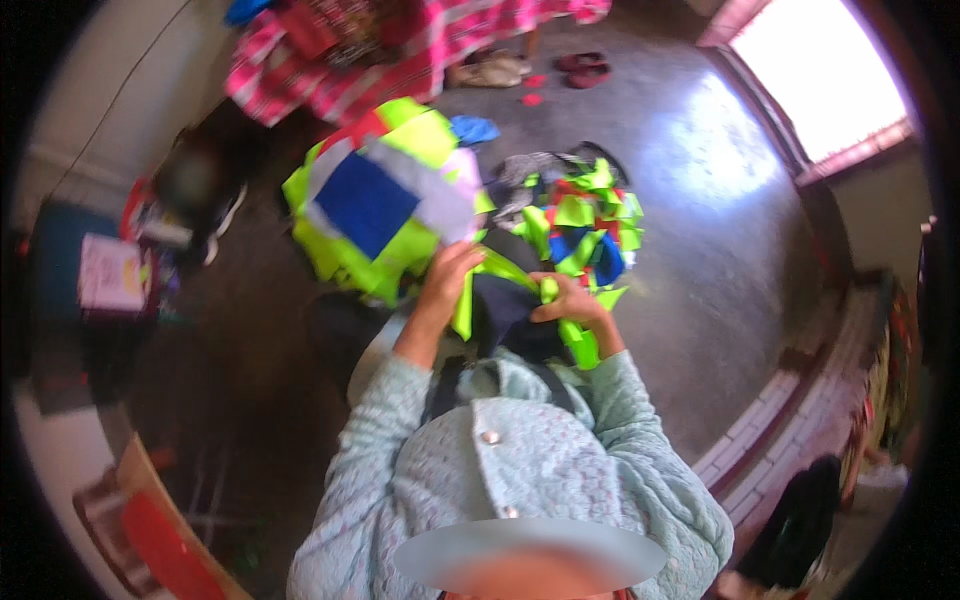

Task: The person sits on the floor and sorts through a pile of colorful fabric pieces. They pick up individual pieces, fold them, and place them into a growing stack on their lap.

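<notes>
Between my hands, over my lap, stretches a lime-green fabric strip (500, 264). My left hand (449, 278) is closed on its left part, with an end hanging below the fingers. At the strip's other side my right hand (568, 300) grips it, fingers curled and more lime fabric dangling beneath. Dark cloth (503, 312) lies in my lap under the strip. Just beyond my left hand is a large heap of fabric pieces (420, 140) in lime, grey, pink and red, topped by a blue fabric square (366, 205). Smaller mixed scraps (575, 212) are piled past my right hand.
A table with a pink checked cloth (470, 30) stands at the far side. Dark red sandals (584, 70) rest on the grey floor (690, 240) near it. A bright doorway (820, 75) is at far right. A red-and-wood chair (165, 530) stands at near left.
</notes>
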